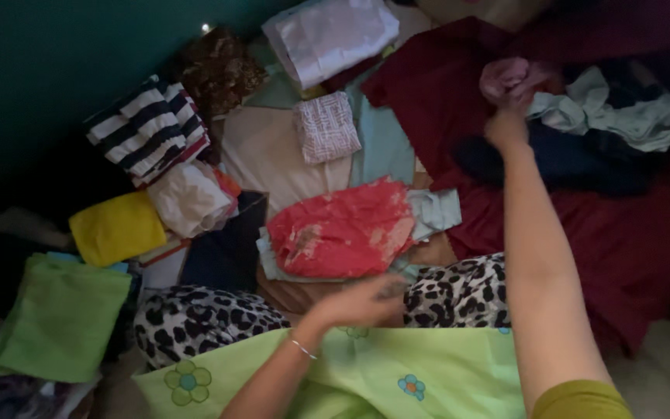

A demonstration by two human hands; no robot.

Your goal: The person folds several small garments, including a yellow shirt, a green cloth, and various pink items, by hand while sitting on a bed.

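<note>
Folded striped garment (149,128), yellow cloth (116,227), green cloth (60,318).

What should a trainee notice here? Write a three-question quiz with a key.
1. True or false: the right hand reaches out to the crumpled pink cloth above the dark red sheet.
2. Which thing lies just beyond the left hand? A) folded red garment B) folded yellow cloth C) striped navy-and-white stack
3. What pattern do the black-and-white leggings on the person's knees have?

Key: 1 true; 2 A; 3 leopard spots.
</note>
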